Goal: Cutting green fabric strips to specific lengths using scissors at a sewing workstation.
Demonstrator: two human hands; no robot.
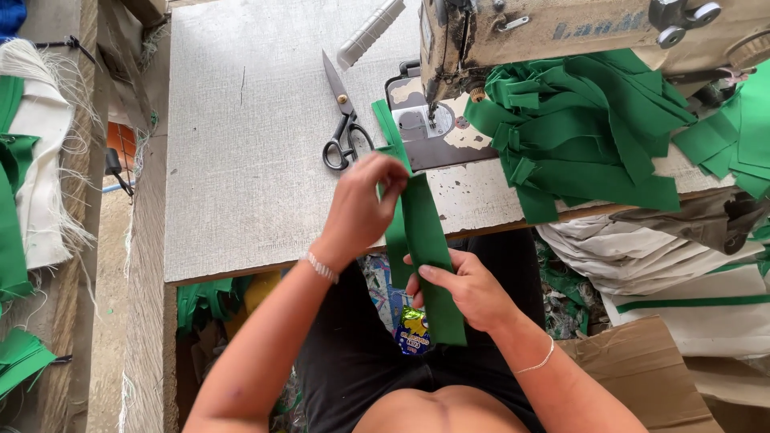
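A long green fabric strip (425,240) is held between both hands over the near edge of the grey table (241,120). The upper part of the strip is pinched by the left hand (365,204), whose fingers are curled tightly around the fold near the top edge. The lower part is gripped by the right hand (469,289), with the thumb laid flat across the front of the cloth and the fingers wrapped behind it. The far end of the strip is laid on the table toward the needle plate of the sewing machine (561,32). Black-handled scissors (345,120) are seen just left of the strip. A heap of green strips (585,136) is piled right of the needle.
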